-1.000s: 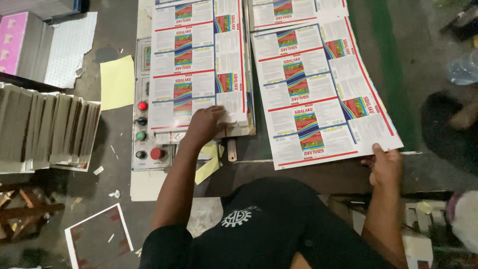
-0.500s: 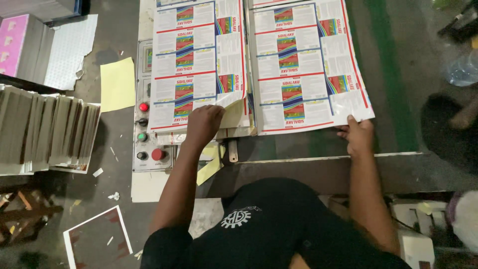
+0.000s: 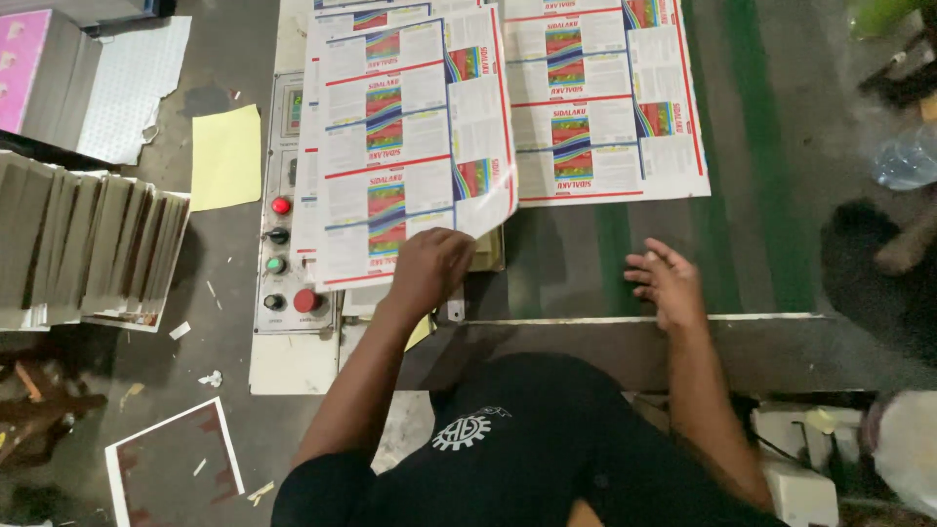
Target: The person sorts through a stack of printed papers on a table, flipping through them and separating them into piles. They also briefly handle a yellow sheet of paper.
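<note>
Two printed sheets are in view on the machine bed (image 3: 586, 263), the landmark for all positions below. My left hand (image 3: 429, 268) pinches the near edge of the lifted printed sheet (image 3: 400, 146), fingers closed on its lower right corner, where the paper curls upward. This sheet lies over the left part of the bed and overlaps the control panel (image 3: 283, 254), which carries red, green and black buttons along the bed's left side. My right hand (image 3: 669, 283) hovers above the near right part of the bed, fingers spread and holding nothing, just short of the second printed sheet (image 3: 605, 107), which lies flat on the bed farther from me. More sheets of the same print seem to lie under the lifted one.

Judged from its curl, the lifted sheet is thin, light and flexible, probably glossy and somewhat slippery; it would crease easily. The near edge or a near corner looks like the best place to grip it, with support from a second point to prevent sagging.

Left of the bed, on the floor, stand a stack of grey boards (image 3: 88, 244) and a loose yellow sheet (image 3: 226, 156). A black shirt (image 3: 527, 449) fills the near foreground.
</note>
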